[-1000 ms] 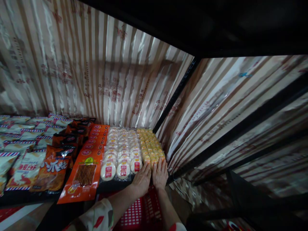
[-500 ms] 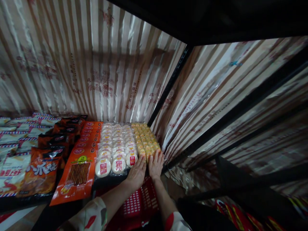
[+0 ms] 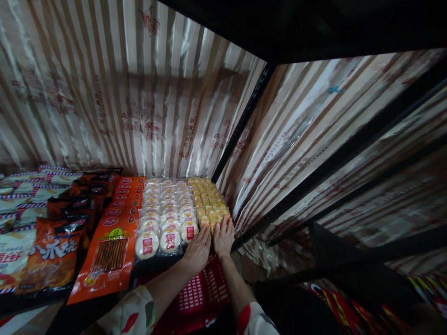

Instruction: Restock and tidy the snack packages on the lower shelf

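While the left hand [image 3: 198, 250] and right hand [image 3: 224, 236] lie side by side, each grip unclenched with fingers against the front of the yellow packets [image 3: 209, 202], these sit beside the white round packets [image 3: 170, 239].

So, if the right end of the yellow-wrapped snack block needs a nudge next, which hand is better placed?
Probably the right. The right hand rests at that end of the front of the yellow-wrapped snacks, while the left hand is at the other end, beside the round white crackers.
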A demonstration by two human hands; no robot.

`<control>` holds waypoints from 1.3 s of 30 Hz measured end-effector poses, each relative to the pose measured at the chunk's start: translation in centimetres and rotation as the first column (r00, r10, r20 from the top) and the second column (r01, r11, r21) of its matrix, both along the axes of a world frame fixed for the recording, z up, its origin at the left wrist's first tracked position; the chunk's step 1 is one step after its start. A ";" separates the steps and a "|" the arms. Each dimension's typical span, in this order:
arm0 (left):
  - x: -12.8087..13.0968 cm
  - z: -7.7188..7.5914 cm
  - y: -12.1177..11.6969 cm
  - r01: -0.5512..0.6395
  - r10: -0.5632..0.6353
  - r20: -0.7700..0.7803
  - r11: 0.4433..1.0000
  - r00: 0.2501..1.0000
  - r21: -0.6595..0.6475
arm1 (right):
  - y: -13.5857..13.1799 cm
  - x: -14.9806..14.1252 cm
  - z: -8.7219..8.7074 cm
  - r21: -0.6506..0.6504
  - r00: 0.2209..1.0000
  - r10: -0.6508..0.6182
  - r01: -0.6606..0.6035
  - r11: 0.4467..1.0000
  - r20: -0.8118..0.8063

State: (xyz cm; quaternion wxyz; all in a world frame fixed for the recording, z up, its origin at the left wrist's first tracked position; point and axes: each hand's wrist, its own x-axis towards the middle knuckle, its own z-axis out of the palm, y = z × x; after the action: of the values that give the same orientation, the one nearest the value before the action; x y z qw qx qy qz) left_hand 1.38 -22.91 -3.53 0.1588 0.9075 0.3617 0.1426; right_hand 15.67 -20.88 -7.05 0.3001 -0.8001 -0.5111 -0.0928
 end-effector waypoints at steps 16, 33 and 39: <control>0.8 1.0 -0.1 0.052 -0.052 -0.031 0.999 0.998 -0.009 | -0.9 1.5 -0.5 0.099 0.993 0.003 0.009 0.995 -0.114; 1.1 0.7 -0.2 0.045 -0.043 -0.054 0.998 0.998 0.036 | -1.5 1.3 -0.5 0.240 0.980 0.192 -0.200 0.950 0.054; 0.8 0.6 -0.5 0.028 -0.026 -0.031 0.998 0.999 0.053 | -1.6 1.0 -0.5 0.258 0.967 0.251 -0.253 0.932 0.043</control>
State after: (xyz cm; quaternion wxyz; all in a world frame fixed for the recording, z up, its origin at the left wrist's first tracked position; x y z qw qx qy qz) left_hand 2.17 -23.40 -2.90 0.1308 0.9183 0.3479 0.1364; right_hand 16.68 -22.43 -7.54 0.4100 -0.6809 -0.5941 -0.1240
